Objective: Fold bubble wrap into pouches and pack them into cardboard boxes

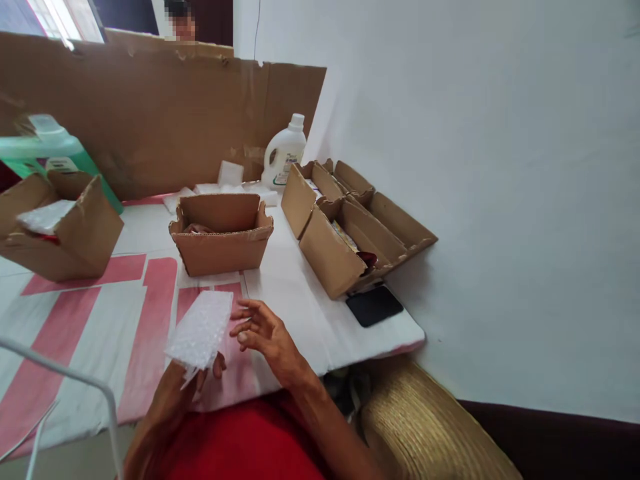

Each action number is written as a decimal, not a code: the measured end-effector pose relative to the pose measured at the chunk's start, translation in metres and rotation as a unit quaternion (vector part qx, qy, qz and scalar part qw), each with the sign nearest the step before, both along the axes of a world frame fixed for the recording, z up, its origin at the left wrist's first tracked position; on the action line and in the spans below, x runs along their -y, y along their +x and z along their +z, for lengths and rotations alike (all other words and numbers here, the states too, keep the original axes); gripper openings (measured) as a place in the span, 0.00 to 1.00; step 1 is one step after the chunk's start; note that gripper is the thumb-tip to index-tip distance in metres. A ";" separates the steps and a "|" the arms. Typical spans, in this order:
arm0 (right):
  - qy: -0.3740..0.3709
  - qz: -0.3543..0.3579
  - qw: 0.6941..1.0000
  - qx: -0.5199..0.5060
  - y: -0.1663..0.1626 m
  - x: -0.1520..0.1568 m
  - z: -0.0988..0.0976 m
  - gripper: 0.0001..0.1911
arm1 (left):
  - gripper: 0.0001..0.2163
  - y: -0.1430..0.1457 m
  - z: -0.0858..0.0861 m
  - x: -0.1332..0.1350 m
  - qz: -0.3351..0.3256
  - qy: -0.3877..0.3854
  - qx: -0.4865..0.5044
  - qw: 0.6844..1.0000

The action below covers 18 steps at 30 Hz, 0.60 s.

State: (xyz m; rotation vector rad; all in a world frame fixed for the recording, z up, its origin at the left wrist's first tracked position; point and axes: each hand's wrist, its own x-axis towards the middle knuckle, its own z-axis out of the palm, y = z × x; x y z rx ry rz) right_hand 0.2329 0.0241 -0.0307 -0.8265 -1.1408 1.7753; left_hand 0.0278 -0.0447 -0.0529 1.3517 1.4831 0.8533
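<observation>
A bubble wrap pouch [201, 327] tilts upward above the front of the table, its lower end in my left hand [193, 379]. The pouch hides much of that hand; a few fingertips show beneath and beside it. Just to the right of the pouch, my right hand [264, 337] is raised with its fingers bent and apart, holding nothing. Beyond both hands stands an open cardboard box [223, 250] with something brownish inside that I cannot make out.
At left, a cardboard box [75, 247] holds bubble wrap, with a green jug [90, 163] behind. Several boxes [333, 257] and a black phone [374, 305] lie at right. White pouches [230, 175] and a white bottle [286, 157] stand at the back. A white cable [60, 365] crosses the lower left.
</observation>
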 end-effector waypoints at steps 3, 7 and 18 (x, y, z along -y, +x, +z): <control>0.143 -0.075 0.975 0.154 0.001 0.003 -0.001 0.52 | 0.21 -0.005 -0.001 0.001 -0.031 -0.047 0.032 0.998; 0.361 -0.087 0.884 0.284 -0.002 0.003 0.007 0.28 | 0.24 -0.007 0.002 -0.002 0.001 -0.106 0.072 0.992; 0.116 -0.073 0.973 0.184 0.020 -0.002 0.009 0.16 | 0.27 -0.040 -0.001 0.009 0.040 -0.151 0.251 0.955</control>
